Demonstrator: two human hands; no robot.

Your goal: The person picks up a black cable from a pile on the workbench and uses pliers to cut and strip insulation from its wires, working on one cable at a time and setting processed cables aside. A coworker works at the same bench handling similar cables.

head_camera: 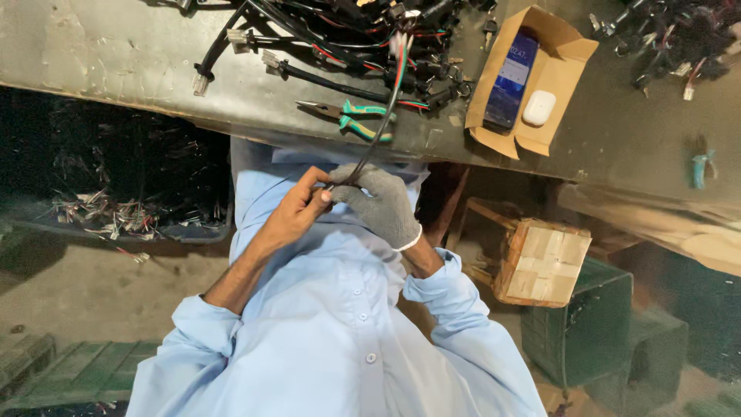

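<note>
left hand (297, 208), bare, pinches the thin black wire harness lead (380, 123) at its lower end, and the right hand (382, 205), in a grey knit glove, is closed on it too. the lead runs up to the wire pile (347, 31) on the grey workbench (116, 54) — work looks mid-way, many harnesses left. green-handled pliers (351, 117) lie near. right: open brown cardboard box (552, 54) w/ dark phone (511, 77) & white case (539, 107); below, taped brown carton (544, 262).

Both hands pinch a black cable (376, 135) that runs up from the fingertips to a wire bundle (347, 38) on the table (116, 54). The left hand (295, 212) is bare; the right hand (382, 205) wears a grey glove. Green-handled pliers (351, 117) lie just above the fingers.
</note>
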